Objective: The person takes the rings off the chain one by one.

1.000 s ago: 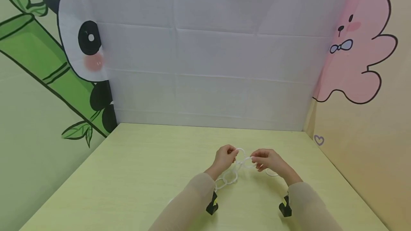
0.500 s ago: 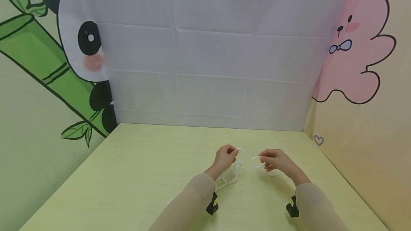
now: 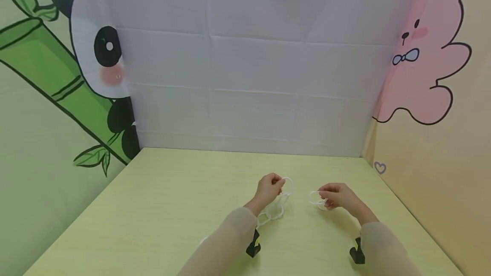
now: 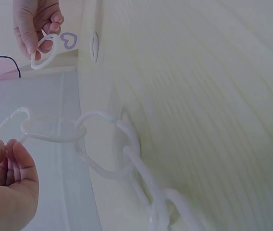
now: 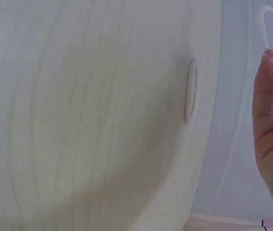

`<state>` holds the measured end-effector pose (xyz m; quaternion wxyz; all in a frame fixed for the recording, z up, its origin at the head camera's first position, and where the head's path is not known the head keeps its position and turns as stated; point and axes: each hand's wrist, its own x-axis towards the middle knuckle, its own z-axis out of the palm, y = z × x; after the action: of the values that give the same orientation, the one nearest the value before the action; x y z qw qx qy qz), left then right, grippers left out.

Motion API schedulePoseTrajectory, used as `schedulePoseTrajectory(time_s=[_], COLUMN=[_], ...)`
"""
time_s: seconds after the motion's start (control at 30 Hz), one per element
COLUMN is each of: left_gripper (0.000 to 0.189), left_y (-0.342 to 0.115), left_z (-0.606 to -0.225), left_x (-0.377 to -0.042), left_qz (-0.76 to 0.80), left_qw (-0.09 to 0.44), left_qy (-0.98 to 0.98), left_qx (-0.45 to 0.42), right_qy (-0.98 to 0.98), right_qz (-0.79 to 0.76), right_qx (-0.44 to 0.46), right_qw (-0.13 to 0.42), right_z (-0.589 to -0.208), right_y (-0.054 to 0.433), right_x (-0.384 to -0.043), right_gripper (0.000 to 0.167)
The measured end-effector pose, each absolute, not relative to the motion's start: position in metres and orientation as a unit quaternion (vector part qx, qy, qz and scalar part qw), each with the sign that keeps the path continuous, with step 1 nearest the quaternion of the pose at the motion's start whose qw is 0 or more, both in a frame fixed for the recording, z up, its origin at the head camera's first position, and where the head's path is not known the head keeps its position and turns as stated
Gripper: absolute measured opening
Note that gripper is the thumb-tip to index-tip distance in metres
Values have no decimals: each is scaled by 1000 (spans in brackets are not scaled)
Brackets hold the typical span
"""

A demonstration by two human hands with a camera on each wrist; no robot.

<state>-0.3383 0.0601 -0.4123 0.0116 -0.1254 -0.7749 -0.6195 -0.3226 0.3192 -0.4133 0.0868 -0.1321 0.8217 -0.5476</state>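
Note:
My left hand (image 3: 267, 189) pinches the end link of a chain of white plastic rings (image 4: 55, 140) between thumb and index finger. From there the linked rings run down toward the tabletop; in the head view the left sleeve hides the lower part. Apart from the chain, to the right, my right hand (image 3: 340, 196) pinches a single white plastic ring (image 5: 263, 29) with thumb and fingers. One more white ring (image 5: 190, 94) lies flat on the table below the right hand, partly covered by it in the head view.
The pale yellow wooden table (image 3: 161, 208) meets a hanging white cloth (image 3: 253, 67) at its back edge. A black wrist mount (image 3: 253, 246) shows at the left cuff, another mount (image 3: 357, 254) at the right. Painted walls stand on both sides.
The right hand has drawn away to the right with its ring, which overlapped the chain in the head view a second ago. The left hand holds its place.

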Motion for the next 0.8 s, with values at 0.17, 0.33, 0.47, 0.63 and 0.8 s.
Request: schedulePoseTrajectory(time_s=[0.17, 0.33, 0.47, 0.63, 0.8], left_gripper=[12, 12, 13, 15, 13], left_y=[60, 61, 60, 58, 59], left_z=[-414, -415, -415, -414, -416], left_x=[-340, -340, -340, -338, -341], left_qz=[-619, -620, -625, -623, -623], left_qw=[13, 15, 16, 30, 19], left_qy=[-775, -774, -770, -768, -772], left_qx=[-126, -126, -128, -147, -129], right_qy=[825, 828, 828, 827, 832], right_qz=[-544, -543, -543, -545, -539], right_qx=[-121, -107, -105, -103, -89], right_qw=[89, 89, 91, 93, 96], right_z=[-419, -423, -425, -428, -431], right_y=[328, 334, 340, 346, 350], right_x=[-322, -321, -320, -319, -317], right_gripper=[40, 41, 41, 39, 38])
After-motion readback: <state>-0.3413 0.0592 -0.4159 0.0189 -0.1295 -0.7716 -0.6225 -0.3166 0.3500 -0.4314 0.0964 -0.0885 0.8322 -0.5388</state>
